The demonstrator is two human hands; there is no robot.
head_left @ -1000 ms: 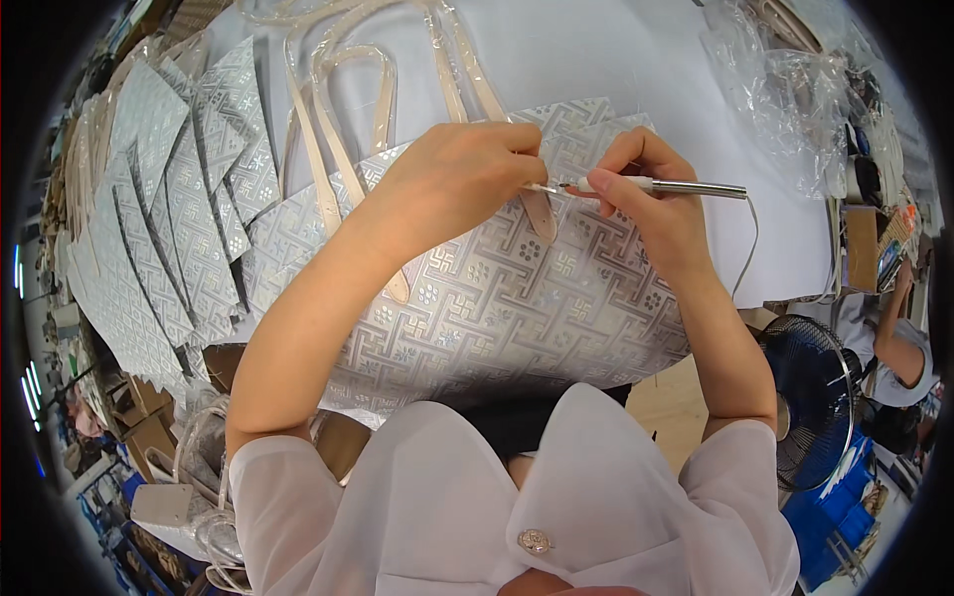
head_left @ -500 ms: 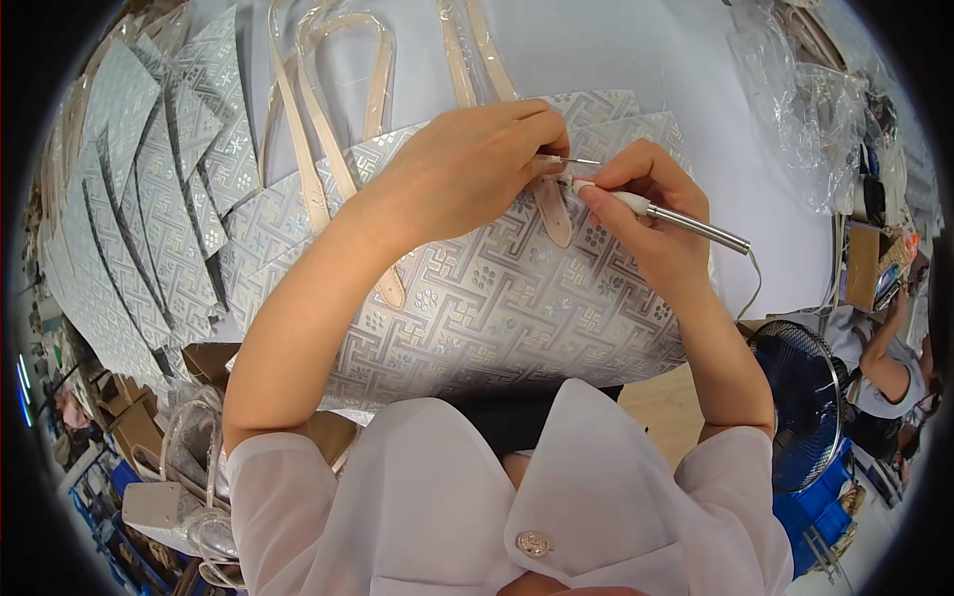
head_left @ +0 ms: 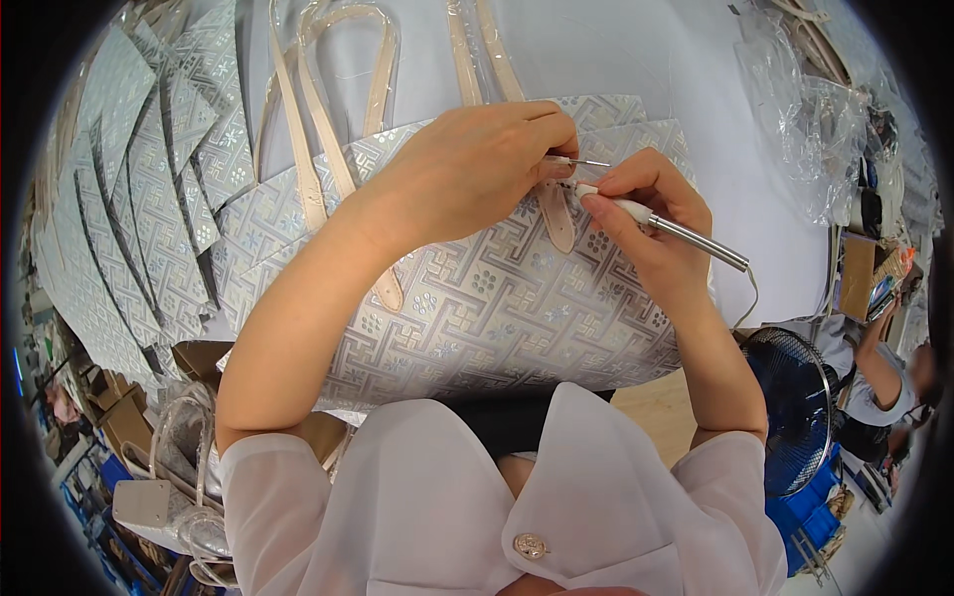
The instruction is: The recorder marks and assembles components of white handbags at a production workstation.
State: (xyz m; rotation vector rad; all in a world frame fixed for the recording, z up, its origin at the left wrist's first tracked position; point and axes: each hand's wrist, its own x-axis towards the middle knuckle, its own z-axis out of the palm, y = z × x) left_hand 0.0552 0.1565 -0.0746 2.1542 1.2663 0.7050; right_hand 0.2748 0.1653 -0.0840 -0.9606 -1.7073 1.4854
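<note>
A silver-grey patterned bag panel (head_left: 477,308) lies before me, with cream straps (head_left: 316,169) attached, partly wrapped in clear film. My left hand (head_left: 487,164) rests over the panel's upper part. Its fingers pinch a slim tool with a thin metal point (head_left: 593,163), most of its handle hidden. My right hand (head_left: 661,214) grips a corded pen tool (head_left: 696,241) with a white front and a silver barrel. The white end is close to the top of a cream strap tab (head_left: 556,223); whether it touches cannot be made out.
More patterned panels (head_left: 129,199) overlap at the left. Crumpled clear plastic (head_left: 800,129) lies on the right of the white table (head_left: 775,268). A black fan (head_left: 785,412) stands by my right elbow, and a co-worker's arm (head_left: 876,363) shows beyond. Silver bags (head_left: 164,507) hang at lower left.
Both hands keep their grips and nearly the same place over the strap tab. The whole view has shifted slightly.
</note>
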